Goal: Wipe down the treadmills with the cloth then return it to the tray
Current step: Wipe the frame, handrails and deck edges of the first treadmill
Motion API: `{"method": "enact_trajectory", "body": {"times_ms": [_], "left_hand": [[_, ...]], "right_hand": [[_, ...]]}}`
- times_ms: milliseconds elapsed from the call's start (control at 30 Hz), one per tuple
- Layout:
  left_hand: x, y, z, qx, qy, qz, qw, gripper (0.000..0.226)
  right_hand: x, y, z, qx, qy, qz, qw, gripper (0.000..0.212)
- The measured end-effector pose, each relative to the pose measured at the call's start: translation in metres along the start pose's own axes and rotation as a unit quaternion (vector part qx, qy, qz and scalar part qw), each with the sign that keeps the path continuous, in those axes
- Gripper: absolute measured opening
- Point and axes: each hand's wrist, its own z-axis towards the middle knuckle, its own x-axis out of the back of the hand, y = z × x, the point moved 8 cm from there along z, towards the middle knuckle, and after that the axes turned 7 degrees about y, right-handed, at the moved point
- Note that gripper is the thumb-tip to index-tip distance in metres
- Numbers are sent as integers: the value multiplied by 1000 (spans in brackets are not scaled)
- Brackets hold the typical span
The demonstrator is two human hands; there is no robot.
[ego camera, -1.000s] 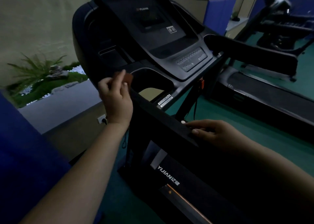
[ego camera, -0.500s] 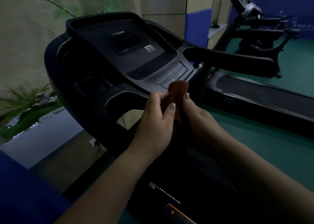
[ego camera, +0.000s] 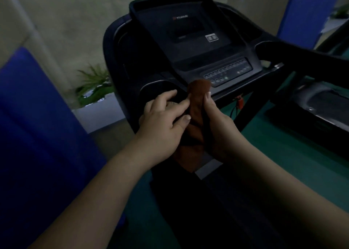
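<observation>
Left hand (ego camera: 162,124): thumb and forefinger pinch the cloth's left edge, other fingers spread loose; a second ago it alone held the cloth up by the console.
Cloth (ego camera: 197,105): brown, bunched upright between both hands, in front of the treadmill console (ego camera: 198,46), not touching it.
Right hand (ego camera: 217,124): fingers curled around the cloth; earlier it rested on the handrail.
Meaning: probably refolding before more wiping.
Tray: not in view.

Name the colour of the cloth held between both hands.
Brown, rust-toned cloth, plain; head view.
</observation>
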Motion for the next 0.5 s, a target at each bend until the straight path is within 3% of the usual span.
{"method": "enact_trajectory", "body": {"times_ms": [100,300,433,500], "left_hand": [[1,7,4,23,-19,14,999,41],[19,-10,-6,65,-6,28,998,30],[13,-50,-36,156,24,60,986,38],[4,-63,-48,187,21,88,978,48]], "right_hand": [[2,5,4,-18,-8,8,1000,52],[29,-12,7,44,16,-95,994,34],[52,16,2,47,19,-198,979,32],[53,50,-2,39,-21,-212,976,41]]}}
